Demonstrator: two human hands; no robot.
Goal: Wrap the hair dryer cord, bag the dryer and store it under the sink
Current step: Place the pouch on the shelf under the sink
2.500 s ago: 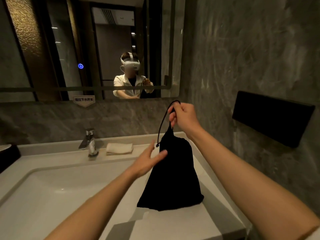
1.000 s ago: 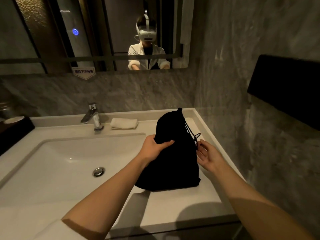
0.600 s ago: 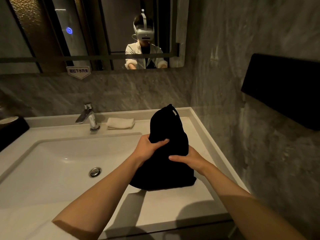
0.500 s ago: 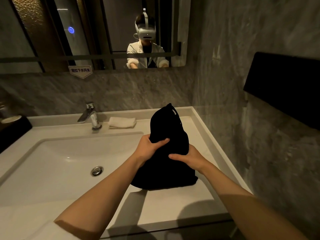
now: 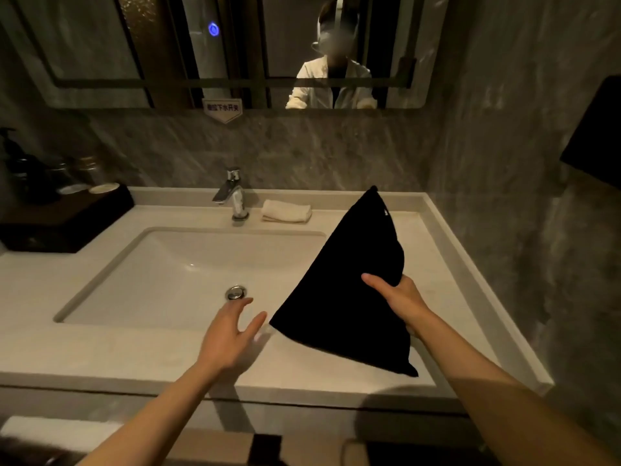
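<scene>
A black cloth bag (image 5: 349, 290) is tilted above the right side of the white counter, its pointed top toward the back wall. The hair dryer is hidden inside it. My right hand (image 5: 400, 301) grips the bag by its right edge, fingers over the front. My left hand (image 5: 232, 331) hovers just left of the bag's lower corner, fingers spread, holding nothing and not touching the bag. The white sink basin (image 5: 141, 297) lies to the left of the bag.
A chrome tap (image 5: 235, 196) and a folded white cloth (image 5: 286, 211) sit behind the basin. A dark tray with bottles (image 5: 64, 213) stands at the back left. A black wall box (image 5: 598, 136) projects on the right. The counter's front edge (image 5: 302, 395) is close below.
My left hand has let go of the bag and dropped to its lower left. My right hand now holds the bag alone, tipped and lifted. The camera has pulled back and down.
</scene>
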